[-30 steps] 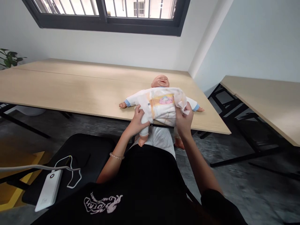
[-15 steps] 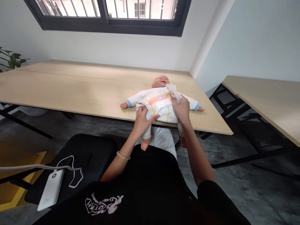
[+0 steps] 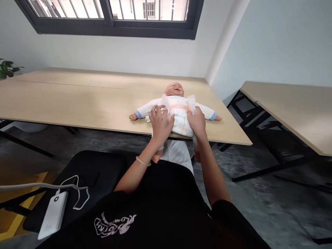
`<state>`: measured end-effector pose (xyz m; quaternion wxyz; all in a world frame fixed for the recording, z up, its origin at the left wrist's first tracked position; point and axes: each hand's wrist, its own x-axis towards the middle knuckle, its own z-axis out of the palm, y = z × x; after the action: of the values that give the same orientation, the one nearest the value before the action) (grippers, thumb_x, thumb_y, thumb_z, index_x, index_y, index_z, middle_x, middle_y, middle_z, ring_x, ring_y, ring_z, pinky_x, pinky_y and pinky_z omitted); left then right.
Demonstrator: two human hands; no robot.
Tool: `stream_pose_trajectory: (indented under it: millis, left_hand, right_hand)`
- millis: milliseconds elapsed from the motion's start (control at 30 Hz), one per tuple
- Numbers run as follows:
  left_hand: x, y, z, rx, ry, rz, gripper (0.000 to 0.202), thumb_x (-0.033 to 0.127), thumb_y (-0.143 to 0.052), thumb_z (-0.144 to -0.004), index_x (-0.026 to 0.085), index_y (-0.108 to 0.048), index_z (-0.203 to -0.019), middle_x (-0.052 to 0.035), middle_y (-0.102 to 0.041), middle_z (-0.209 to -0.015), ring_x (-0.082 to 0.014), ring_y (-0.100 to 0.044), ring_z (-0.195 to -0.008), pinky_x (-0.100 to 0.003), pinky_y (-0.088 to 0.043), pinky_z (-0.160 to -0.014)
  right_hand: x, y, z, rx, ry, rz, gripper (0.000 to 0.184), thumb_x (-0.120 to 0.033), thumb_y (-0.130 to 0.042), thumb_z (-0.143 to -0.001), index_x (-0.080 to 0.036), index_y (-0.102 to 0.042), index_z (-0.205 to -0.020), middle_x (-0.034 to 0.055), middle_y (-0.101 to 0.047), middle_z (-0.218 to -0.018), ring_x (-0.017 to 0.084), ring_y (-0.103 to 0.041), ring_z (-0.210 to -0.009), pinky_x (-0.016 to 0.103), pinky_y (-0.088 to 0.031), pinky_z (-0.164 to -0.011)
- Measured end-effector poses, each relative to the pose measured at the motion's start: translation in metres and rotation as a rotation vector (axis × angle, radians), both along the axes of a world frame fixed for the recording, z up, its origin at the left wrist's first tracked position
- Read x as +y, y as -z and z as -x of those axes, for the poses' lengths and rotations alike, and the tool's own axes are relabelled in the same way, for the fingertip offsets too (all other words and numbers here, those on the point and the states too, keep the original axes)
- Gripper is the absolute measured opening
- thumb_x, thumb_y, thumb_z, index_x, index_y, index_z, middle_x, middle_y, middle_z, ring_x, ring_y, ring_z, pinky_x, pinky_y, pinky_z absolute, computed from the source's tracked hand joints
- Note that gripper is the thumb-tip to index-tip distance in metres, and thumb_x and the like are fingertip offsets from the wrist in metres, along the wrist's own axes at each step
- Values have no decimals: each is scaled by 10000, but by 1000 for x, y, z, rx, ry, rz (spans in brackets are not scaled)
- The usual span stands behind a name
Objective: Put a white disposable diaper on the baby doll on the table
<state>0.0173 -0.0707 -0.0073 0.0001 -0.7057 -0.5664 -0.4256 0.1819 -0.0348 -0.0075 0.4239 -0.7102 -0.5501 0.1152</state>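
Note:
A baby doll (image 3: 174, 89) lies face up at the table's near edge, arms spread and lower legs hanging over it. It wears a white top with blue cuffs. A white diaper (image 3: 181, 121) with a coloured band covers its front. My left hand (image 3: 161, 125) is at the diaper's left side, its fingers curled around the edge and its thumb on the front. At the opposite side, my right hand (image 3: 197, 121) grips the diaper's edge, fingertips partly hidden. Thin white flaps stand up above both hands.
The wooden table (image 3: 85, 100) runs along the wall below a window. To the left, a black chair (image 3: 103, 169) holds a white power bank (image 3: 54, 214) with a cable. Another table (image 3: 290, 107) stands at the right, and a plant (image 3: 9, 69) at the far left.
My left hand has moved up along the diaper's side, and the left flap now stands upright. The right hand has moved slightly down from its flap. The view has shifted a little.

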Motion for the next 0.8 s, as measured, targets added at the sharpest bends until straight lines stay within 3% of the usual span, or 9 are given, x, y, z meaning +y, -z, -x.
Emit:
stream_pose_trajectory:
  millis: [133, 200, 300, 400, 500, 633, 800]
  left_hand:
    - [2, 2, -5, -63, -20, -12, 497, 295, -553, -961, 136, -514, -1431, -212, -407, -1613, -408, -300, -1527, -630, -239, -1240]
    - [2, 1, -6, -19, 66, -33, 578, 219, -483, -959, 162, -441, -1533, -171, -338, -1675, -384, -227, -1579, -629, -153, -1277]
    - [4, -5, -7, 168, 311, -20, 541, 161, -372, -985, 179, -516, -1506, -112, -447, -1631, -304, -221, -1605, -559, -75, -1325]
    - [10, -17, -8, 313, 483, 43, 486, 273, -370, -1050, 180, -540, -1495, -91, -528, -1575, -267, -284, -1587, -510, -94, -1336]
    - [21, -31, -11, 377, 596, 132, 481, 379, -335, -1097, 205, -536, -1497, -68, -541, -1566, -233, -321, -1571, -469, -137, -1327]
    - [40, -45, -12, 393, 717, 239, 489, 401, -268, -1119, 232, -512, -1509, -40, -504, -1598, -212, -319, -1568, -461, -155, -1308]
    - [64, -51, -18, 427, 796, 276, 467, 415, -276, -1112, 248, -613, -1390, -41, -610, -1487, -242, -475, -1428, -462, -254, -1235]
  right_hand:
    - [0, 2, 0, 8, 7, -78, 405, -285, -550, -833, -164, -525, -1218, 204, -646, -1212, 407, -600, -1185, 628, -453, -1067]
    - [2, 5, 0, 29, -1, -146, 371, -279, -553, -813, -180, -516, -1169, 202, -620, -1219, 408, -577, -1211, 646, -432, -1085]
    - [5, 8, 0, 62, -15, -175, 319, -302, -556, -813, -199, -508, -1112, 188, -604, -1196, 405, -571, -1202, 663, -419, -1088]
    - [3, 7, 0, 62, -31, -159, 327, -351, -557, -836, -198, -497, -1119, 186, -590, -1216, 403, -561, -1219, 648, -430, -1083]
    - [-3, 3, 0, 64, -58, -150, 457, -389, -567, -842, -185, -460, -1237, 212, -560, -1323, 413, -548, -1251, 637, -448, -1067]
    - [-8, -1, 1, 59, -76, -151, 683, -345, -565, -820, -138, -345, -1433, 279, -469, -1460, 448, -516, -1309, 653, -445, -1064]
    - [-6, 1, 4, 43, -76, -192, 716, -300, -530, -827, -92, -331, -1482, 294, -455, -1464, 448, -421, -1414, 662, -400, -1120]
